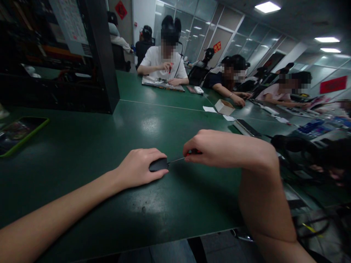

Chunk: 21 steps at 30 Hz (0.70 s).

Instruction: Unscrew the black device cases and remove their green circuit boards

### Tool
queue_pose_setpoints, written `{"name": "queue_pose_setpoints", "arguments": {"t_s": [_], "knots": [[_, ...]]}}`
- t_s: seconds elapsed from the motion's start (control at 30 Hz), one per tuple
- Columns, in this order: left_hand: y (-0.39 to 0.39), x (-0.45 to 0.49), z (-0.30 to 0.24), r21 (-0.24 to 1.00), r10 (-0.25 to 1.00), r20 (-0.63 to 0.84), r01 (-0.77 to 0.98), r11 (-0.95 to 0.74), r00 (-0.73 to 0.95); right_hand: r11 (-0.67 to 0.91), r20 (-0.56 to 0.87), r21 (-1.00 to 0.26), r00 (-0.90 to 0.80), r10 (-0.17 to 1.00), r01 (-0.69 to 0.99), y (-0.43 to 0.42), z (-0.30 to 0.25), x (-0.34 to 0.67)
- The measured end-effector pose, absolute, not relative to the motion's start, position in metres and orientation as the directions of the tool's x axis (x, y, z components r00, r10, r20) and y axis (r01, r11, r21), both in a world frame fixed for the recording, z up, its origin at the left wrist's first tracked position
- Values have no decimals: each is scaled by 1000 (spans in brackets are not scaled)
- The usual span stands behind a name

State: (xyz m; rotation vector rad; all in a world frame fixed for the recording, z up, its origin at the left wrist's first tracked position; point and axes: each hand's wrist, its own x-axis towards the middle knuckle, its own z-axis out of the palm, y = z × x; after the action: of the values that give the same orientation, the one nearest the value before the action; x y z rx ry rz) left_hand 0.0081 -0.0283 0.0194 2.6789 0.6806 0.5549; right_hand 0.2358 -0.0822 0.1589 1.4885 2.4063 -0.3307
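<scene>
A dark computer mouse (159, 165) rests on the green tabletop, partly covered by my left hand (141, 166), whose fingers are wrapped round it. In my right hand (201, 148) is a screwdriver, its red and black handle (194, 151) mostly hidden by the fingers. The thin metal shaft (177, 160) points left, and its tip meets or nearly meets the right end of the mouse. I cannot tell whether the tip is pressed into it.
A phone with a green case (24, 133) lies at left, before a black shelf unit (101, 58). Across the green table (148, 124), a person in white (164, 62) works over a flat device. A small cardboard box (224, 107) and a dark slab (248, 128) lie at right, with other people beyond.
</scene>
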Motion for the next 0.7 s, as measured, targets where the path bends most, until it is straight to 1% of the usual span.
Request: {"name": "queue_pose_setpoints", "arguments": {"t_s": [0.3, 0.7], "knots": [[-29, 8, 20, 407, 511, 292, 379, -831, 808, 447, -366, -65, -438, 821, 892, -82, 160, 236], [-30, 8, 21, 409, 514, 281, 383, -828, 810, 452, -363, -30, -431, 826, 892, -80, 155, 234]]}}
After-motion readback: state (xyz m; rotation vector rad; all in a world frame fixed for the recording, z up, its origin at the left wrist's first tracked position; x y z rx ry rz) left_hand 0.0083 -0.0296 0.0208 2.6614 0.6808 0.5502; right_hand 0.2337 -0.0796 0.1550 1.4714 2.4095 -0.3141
